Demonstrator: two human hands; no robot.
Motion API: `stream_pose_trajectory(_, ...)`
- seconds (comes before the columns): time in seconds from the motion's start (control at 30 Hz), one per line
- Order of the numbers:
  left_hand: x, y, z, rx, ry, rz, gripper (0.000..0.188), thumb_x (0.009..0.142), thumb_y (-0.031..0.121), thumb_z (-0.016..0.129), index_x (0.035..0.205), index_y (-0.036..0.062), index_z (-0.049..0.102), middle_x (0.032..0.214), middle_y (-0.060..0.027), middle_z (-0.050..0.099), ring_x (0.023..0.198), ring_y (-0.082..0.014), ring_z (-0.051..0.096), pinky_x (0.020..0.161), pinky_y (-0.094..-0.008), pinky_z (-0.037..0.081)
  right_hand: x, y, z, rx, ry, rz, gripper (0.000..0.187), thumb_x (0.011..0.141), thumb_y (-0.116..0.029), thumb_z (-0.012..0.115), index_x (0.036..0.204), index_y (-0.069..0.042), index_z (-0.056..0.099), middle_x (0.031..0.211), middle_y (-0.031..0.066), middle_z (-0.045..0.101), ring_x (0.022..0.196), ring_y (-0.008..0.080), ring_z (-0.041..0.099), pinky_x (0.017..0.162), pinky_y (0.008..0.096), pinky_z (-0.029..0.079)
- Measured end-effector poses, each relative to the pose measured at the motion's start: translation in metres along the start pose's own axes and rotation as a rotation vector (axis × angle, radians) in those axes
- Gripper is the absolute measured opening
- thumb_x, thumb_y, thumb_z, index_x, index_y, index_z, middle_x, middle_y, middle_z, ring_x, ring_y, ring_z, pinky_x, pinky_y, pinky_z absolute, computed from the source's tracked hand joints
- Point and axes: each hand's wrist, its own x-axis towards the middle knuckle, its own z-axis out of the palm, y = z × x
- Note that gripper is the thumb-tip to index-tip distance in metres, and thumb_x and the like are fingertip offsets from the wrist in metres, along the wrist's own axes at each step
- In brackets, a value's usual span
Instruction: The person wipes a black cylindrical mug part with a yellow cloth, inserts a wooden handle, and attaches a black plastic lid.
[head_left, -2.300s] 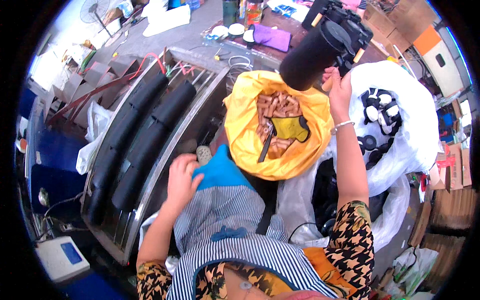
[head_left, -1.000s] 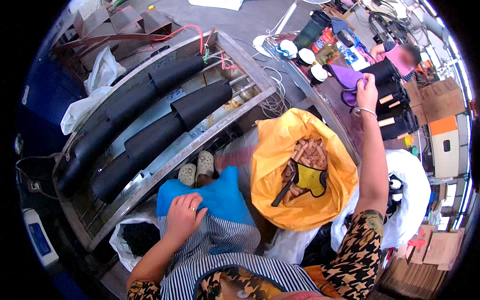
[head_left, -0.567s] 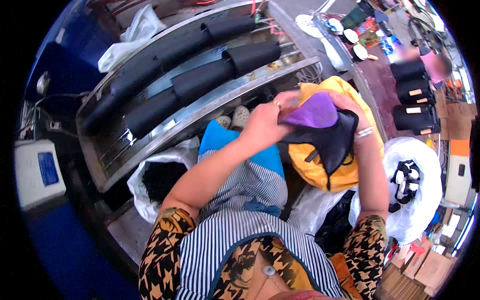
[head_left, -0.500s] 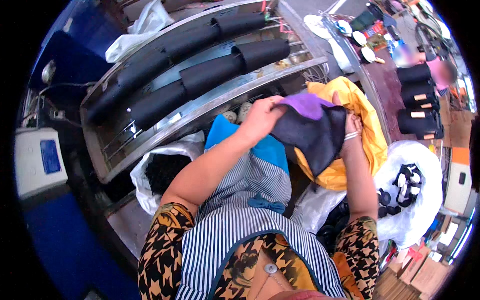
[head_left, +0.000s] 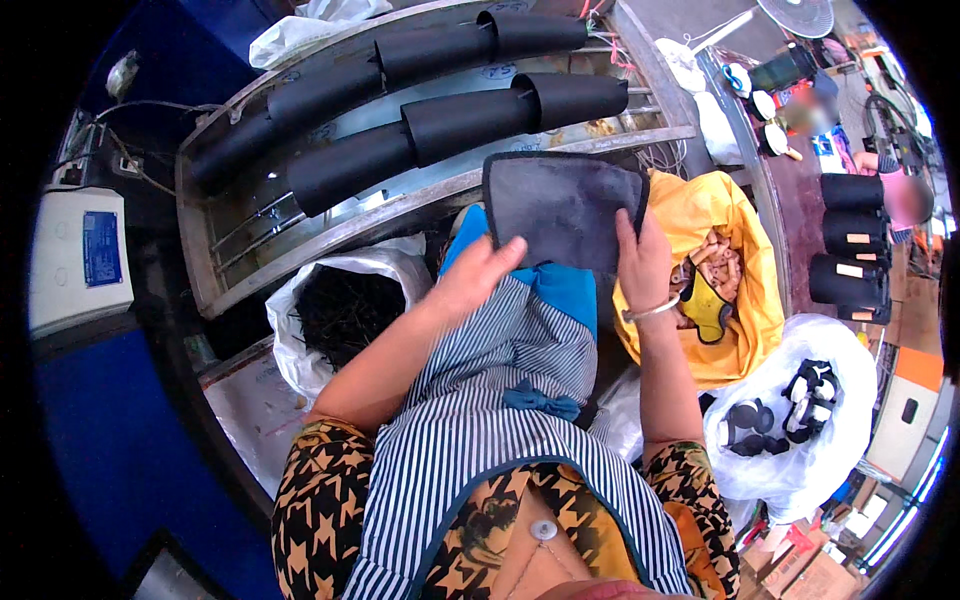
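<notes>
Metal trough (head_left: pixel 340 238): lies ahead of the person, bearing two rows of black sleeves (head_left: pixel 455 127) whose ends overlap, perhaps to fit its length neatly.
Tabletop (head_left: pixel 795 230): at the right, with black cylinders (head_left: pixel 848 232) lined up near its edge, probably for easy reach.
Yellow bag (head_left: pixel 755 260): just beside the right wrist, mouth spread wide, likely so its brown pieces (head_left: pixel 718 256) stay reachable.
White bags: the left one (head_left: pixel 285 310) gapes around dark strands (head_left: pixel 350 310), the right one (head_left: pixel 850 385) around black-and-white parts (head_left: pixel 812 395).
Black panel (head_left: pixel 565 205): held flat above the blue apron hem (head_left: pixel 570 292), between trough and yellow bag, seemingly gripped at both sides to spread it.
Right hand (head_left: pixel 645 262): fingers clamped on the panel's right edge, thumb on its face.
Left hand (head_left: pixel 475 275): fingers clamped on the lower left corner, thumb uppermost.
Yellow-and-black piece (head_left: pixel 708 312): rests on the brown pieces.
</notes>
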Motion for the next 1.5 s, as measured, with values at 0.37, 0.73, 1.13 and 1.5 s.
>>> stream_pose_trajectory(0.37, 0.018, -0.002, 0.025, -1.103, 0.033, -0.186, 0.050, 0.099, 0.034, 0.049, 0.139, 0.0031, 0.044, 0.140, -0.0116, 0.051, 0.129, -0.0280, 0.048, 0.109, -0.0465, 0.036, -0.028, -0.023, -0.006, 0.672, 0.051, 0.130, 0.049, 0.083, -0.009, 0.069, 0.129, -0.003, 0.050, 0.120, 0.0064, 0.057, 0.109, 0.0161, 0.056, 0.093, 0.0336, 0.047)
stream_pose_trajectory(0.73, 0.028, -0.035, -0.046, -0.587, 0.557, -0.067, 0.030, 0.090, 0.007, 0.064, 0.119, 0.0043, 0.055, 0.115, -0.0104, 0.061, 0.108, -0.0208, 0.057, 0.095, -0.0370, 0.046, 0.031, 0.059, 0.042, 1.069, -0.366, 0.422, 0.029, 0.086, -0.002, 0.066, 0.113, -0.004, 0.057, 0.101, 0.0022, 0.063, 0.091, 0.0113, 0.059, 0.082, 0.0243, 0.049)
stream_pose_trajectory(1.13, 0.095, -0.071, -0.072, 0.390, 0.734, 0.108, 0.039, 0.089, 0.013, 0.065, 0.125, 0.0078, 0.051, 0.096, -0.0143, 0.069, 0.073, -0.0172, 0.064, 0.064, -0.0318, 0.051, 0.118, 0.118, 0.124, 0.233, -0.041, 0.028, 0.034, 0.079, -0.011, 0.068, 0.113, -0.009, 0.061, 0.098, 0.0155, 0.069, 0.091, 0.0287, 0.068, 0.081, 0.0387, 0.054)
stream_pose_trajectory(1.5, 0.115, -0.053, -0.055, 1.520, 0.634, 0.438, 0.052, 0.078, 0.015, 0.072, 0.127, 0.0099, 0.055, 0.123, -0.0119, 0.052, 0.120, -0.0346, 0.047, 0.098, -0.0472, 0.041, 0.151, 0.121, 0.142, -0.106, 0.012, -0.203, 0.030, 0.078, -0.009, 0.066, 0.106, -0.008, 0.056, 0.101, 0.0159, 0.062, 0.098, 0.0381, 0.059, 0.084, 0.0456, 0.049)
